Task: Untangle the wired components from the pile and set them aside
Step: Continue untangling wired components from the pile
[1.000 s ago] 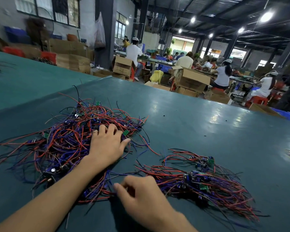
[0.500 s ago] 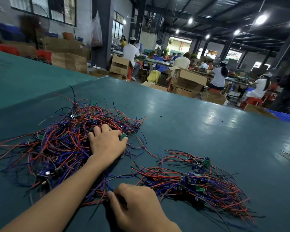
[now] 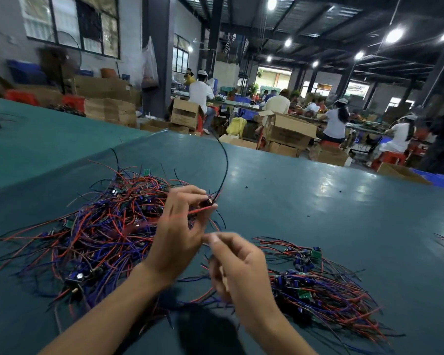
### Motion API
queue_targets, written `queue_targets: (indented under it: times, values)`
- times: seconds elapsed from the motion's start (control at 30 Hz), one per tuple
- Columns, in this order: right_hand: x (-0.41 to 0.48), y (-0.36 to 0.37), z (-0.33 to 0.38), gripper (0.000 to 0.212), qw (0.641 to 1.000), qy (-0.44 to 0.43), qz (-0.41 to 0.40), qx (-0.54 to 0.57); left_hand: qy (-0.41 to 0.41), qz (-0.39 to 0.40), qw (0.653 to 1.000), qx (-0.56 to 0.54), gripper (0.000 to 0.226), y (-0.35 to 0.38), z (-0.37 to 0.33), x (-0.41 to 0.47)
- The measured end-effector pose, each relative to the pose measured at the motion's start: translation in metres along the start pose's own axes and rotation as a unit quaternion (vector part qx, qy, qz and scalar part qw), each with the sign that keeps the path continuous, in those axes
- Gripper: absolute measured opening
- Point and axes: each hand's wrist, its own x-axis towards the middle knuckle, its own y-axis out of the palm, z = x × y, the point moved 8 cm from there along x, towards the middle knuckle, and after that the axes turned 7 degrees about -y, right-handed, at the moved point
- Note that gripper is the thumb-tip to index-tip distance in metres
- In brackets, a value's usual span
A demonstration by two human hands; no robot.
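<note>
**While one wired piece hangs clear of the pile**

Because its leads could snag again if it dropped back, I hold the wired component (image 3: 207, 202) raised just over the right edge of the pile (image 3: 100, 226). It is pinched between the thumb and fingertips of my left grip (image 3: 180, 231), which is closed on it. Its black lead (image 3: 226, 162) arcs up and away from the pile, free in the air. A red lead (image 3: 200, 211) runs back toward the pile, so I judge the piece not fully loose yet. My right grip (image 3: 239, 267) hovers just right of the pile, below the component, with fingers curled. It is blurred, and I cannot tell whether it pinches a lead. Well right of the pile, on the desk (image 3: 318, 196), lies the sorted bundle (image 3: 323, 290), where this piece should go.
</note>
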Motion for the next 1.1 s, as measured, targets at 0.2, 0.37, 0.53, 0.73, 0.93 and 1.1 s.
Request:
queue_targets:
  times: [0.2,0.37,0.53,0.73,0.93,1.1]
  values:
    - [0.027,-0.025,0.039,0.034,0.997,-0.033,0.017,-0.063,0.030,0.082,0.995,-0.044,0.021,0.010,-0.023,-0.008]
    - [0.033,-0.033,0.031,0.038,0.992,-0.046,0.024,-0.112,-0.055,0.147,0.986,-0.058,0.030,0.029,-0.014,-0.020]
    - [0.040,-0.048,0.028,0.019,0.993,-0.025,0.009,-0.114,-0.208,0.131,0.960,-0.132,0.025,0.041,-0.001,-0.029]
    - [0.037,-0.065,0.033,0.048,0.920,-0.042,0.132,-0.368,-0.315,0.187,0.916,-0.166,0.010,0.061,0.011,-0.063]
    - [0.032,-0.054,0.017,0.062,0.879,-0.043,0.200,-0.430,-0.449,0.181,0.825,-0.292,0.020,0.071,0.022,-0.072]
    - [0.030,-0.047,0.017,0.062,0.896,-0.059,0.180,-0.403,-0.473,0.228,0.753,-0.395,0.006,0.081,0.005,-0.080]
